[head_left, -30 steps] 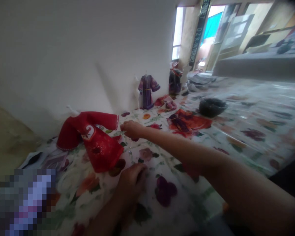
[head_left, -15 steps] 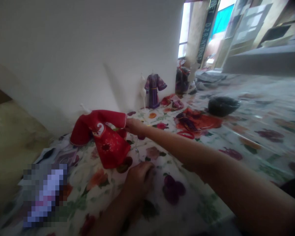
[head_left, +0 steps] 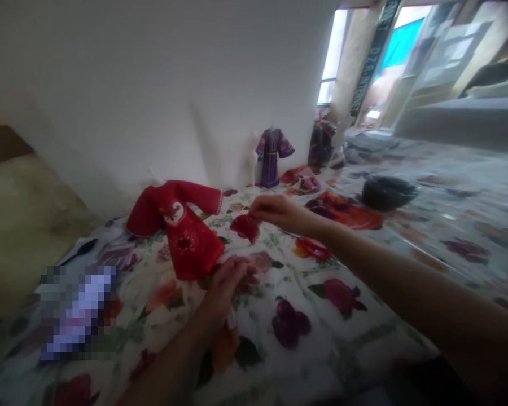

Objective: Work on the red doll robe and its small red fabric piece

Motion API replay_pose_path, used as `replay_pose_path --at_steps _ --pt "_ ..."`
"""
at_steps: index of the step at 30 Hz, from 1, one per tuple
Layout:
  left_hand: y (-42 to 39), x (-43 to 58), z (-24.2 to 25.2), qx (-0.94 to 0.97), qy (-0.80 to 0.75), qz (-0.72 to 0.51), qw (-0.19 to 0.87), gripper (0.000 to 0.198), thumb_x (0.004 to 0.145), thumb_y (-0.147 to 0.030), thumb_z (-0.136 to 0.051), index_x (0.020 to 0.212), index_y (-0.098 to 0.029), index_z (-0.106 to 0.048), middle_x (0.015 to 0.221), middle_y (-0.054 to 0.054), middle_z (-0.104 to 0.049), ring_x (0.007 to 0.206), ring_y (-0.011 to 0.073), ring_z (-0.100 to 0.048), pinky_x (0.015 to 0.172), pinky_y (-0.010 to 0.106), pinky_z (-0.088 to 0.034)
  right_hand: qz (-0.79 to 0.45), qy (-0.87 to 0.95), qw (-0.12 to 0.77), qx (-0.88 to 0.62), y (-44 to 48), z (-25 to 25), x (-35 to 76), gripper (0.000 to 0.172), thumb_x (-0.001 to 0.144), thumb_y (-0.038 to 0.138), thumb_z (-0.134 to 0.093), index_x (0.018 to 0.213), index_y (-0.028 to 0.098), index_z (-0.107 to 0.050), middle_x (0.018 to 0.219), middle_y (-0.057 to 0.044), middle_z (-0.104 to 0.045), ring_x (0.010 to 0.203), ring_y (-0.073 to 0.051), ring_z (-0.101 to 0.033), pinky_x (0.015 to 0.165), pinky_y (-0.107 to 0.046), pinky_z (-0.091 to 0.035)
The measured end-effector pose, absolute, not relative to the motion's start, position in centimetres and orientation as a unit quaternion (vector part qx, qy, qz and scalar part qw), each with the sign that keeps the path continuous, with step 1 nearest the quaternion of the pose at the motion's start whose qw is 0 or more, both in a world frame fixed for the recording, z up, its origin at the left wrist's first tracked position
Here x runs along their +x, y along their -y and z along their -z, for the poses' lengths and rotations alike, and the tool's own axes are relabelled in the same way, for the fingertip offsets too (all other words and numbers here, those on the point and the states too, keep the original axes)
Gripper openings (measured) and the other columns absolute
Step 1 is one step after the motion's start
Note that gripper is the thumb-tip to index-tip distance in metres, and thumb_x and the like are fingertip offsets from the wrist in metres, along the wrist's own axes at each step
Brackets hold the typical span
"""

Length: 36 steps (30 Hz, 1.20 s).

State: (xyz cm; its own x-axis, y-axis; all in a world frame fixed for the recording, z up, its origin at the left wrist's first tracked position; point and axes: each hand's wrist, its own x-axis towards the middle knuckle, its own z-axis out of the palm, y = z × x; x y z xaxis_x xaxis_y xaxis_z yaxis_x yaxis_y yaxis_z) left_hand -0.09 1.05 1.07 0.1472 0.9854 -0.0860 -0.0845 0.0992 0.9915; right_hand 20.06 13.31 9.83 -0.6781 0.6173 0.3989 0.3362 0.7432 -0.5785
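Head view: my right fingertips [head_left: 257,206] pinch together on a small red cloth scrap [head_left: 245,227], and that right hand [head_left: 281,213] holds it over a floral bedspread [head_left: 364,352]. My left fingers [head_left: 237,275] curl close, though I cannot tell whether they grip anything (a thin pale strip [head_left: 231,318] shows below them, too blurred to name). They sit just beside the hem of a red doll dress [head_left: 186,237]. A red ring [head_left: 313,248] lies nearby, and a purple doll dress [head_left: 271,158] stands against the white wall [head_left: 110,96], near a bright window [head_left: 332,56].

A purple doll dress [head_left: 270,158] hangs against the white wall [head_left: 110,84].
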Motion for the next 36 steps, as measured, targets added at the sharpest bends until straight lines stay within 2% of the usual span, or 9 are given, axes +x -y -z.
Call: replay_pose_path --at_steps 2,5,10,14,18,23,30,33,36 --pt "-1.1 0.0 -1.5 0.402 -0.440 -0.488 0.638 0.047 0.079 -0.052 -0.075 0.108 -0.018 -0.061 0.105 0.011 -0.073 0.087 0.0232 -0.073 0.071 0.032 -0.055 -0.281 0.866 0.332 -0.245 -11.3 -9.1 20.3 0.018 0.099 0.030 -0.054 0.099 0.017 -0.066 0.085 -0.002 -0.068 0.074 -0.013 -0.061 0.068 -0.025 -0.047" --pt "-1.0 -0.1 -1.8 0.308 -0.406 -0.532 0.676 0.050 0.067 -0.038 -0.088 0.106 -0.018 -0.064 0.100 0.008 -0.073 0.084 0.0209 -0.072 0.070 0.029 -0.056 -0.262 0.875 0.339 -0.226 -9.2 -7.3 20.5 0.014 0.098 0.022 -0.055 0.104 0.019 -0.067 0.096 -0.004 -0.069 0.087 -0.015 -0.064 0.078 -0.027 -0.049" --pt "-1.0 -0.4 -0.9 0.351 -0.420 -0.579 0.605 0.036 0.073 -0.028 -0.084 0.105 -0.019 -0.070 0.097 0.003 -0.072 0.083 0.0158 -0.068 0.070 0.026 -0.055 -0.263 0.856 0.375 -0.241 -8.7 -4.6 21.0 0.013 0.098 0.022 -0.056 0.106 0.020 -0.066 0.101 -0.006 -0.069 0.092 -0.016 -0.065 0.083 -0.030 -0.051" --pt "-1.2 -0.8 -0.4 0.402 -0.434 -0.567 0.574 0.031 0.081 -0.024 -0.077 0.111 -0.022 -0.071 0.113 0.005 -0.072 0.101 0.0188 -0.068 0.081 0.027 -0.055 -0.366 0.799 0.401 -0.260 -9.0 -3.5 21.2 0.012 0.097 0.026 -0.059 0.103 0.020 -0.067 0.102 -0.006 -0.068 0.094 -0.017 -0.066 0.083 -0.030 -0.053" --pt "-1.2 -1.0 -0.2 0.449 -0.441 -0.542 0.557 0.029 0.084 -0.023 -0.073 0.114 -0.023 -0.069 0.117 0.006 -0.070 0.109 0.0215 -0.066 0.087 0.029 -0.054 -0.434 0.760 0.421 -0.239 -8.8 -3.1 21.1 0.010 0.096 0.027 -0.061 0.100 0.021 -0.069 0.113 -0.008 -0.067 0.106 -0.019 -0.066 0.093 -0.034 -0.053" --pt "-1.1 -0.9 0.0 0.429 -0.472 -0.526 0.563 0.041 0.081 -0.027 -0.077 0.120 -0.026 -0.065 0.118 0.005 -0.069 0.096 0.0180 -0.068 0.072 0.024 -0.054 -0.467 0.716 0.453 -0.253 -8.3 -3.3 20.9 0.010 0.095 0.026 -0.062 0.097 0.021 -0.070 0.119 -0.008 -0.067 0.105 -0.019 -0.066 0.094 -0.035 -0.053" --pt "-1.2 -0.1 -1.4 0.303 -0.501 -0.512 0.628 0.048 0.070 -0.028 -0.083 0.113 -0.020 -0.064 0.098 0.002 -0.067 0.073 0.0123 -0.066 0.058 0.021 -0.051 -0.456 0.704 0.475 -0.265 -7.9 -3.7 20.8 0.010 0.094 0.027 -0.061 0.093 0.021 -0.069 0.116 -0.008 -0.068 0.109 -0.021 -0.065 0.095 -0.037 -0.053" --pt "-1.1 -0.3 -1.6 0.310 -0.488 -0.508 0.639 0.050 0.070 -0.025 -0.083 0.116 -0.021 -0.063 0.093 0.000 -0.068 0.071 0.0107 -0.065 0.058 0.019 -0.050 -0.456 0.710 0.475 -0.251 -7.9 -3.6 20.6 0.011 0.094 0.025 -0.059 0.093 0.020 -0.069 0.112 -0.007 -0.068 0.108 -0.020 -0.065 0.096 -0.035 -0.052" --pt "-0.8 -0.7 -1.6 0.371 -0.444 -0.517 0.630 0.057 0.079 -0.023 -0.078 0.132 -0.028 -0.057 0.100 0.000 -0.071 0.080 0.0111 -0.067 0.068 0.019 -0.054 -0.463 0.713 0.464 -0.250 -8.0 -3.3 20.5 0.011 0.094 0.025 -0.058 0.094 0.020 -0.068 0.110 -0.007 -0.068 0.104 -0.018 -0.066 0.093 -0.034 -0.052"
